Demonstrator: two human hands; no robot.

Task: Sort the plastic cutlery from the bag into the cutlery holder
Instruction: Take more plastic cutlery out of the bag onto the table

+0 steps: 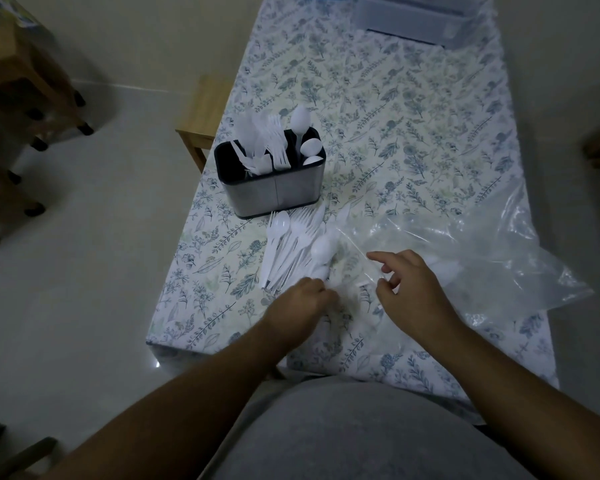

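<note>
A steel cutlery holder [274, 188] with a black insert stands on the table's left side; knives and forks fill its left part, spoons its right. A fanned pile of white plastic cutlery [291, 251] lies just in front of it. To the right spreads the clear plastic bag [465, 251], its mouth toward the pile. My left hand [300, 306] is closed at the handle ends of the pile, seemingly pinching a white piece. My right hand [413, 289] hovers over the bag's mouth with fingers apart and the forefinger extended.
The table [413, 133] wears a floral cloth. A translucent plastic box [416, 15] sits at its far end. A wooden stool [205, 109] stands off the left edge, and more wooden furniture [21, 81] is on the floor at far left.
</note>
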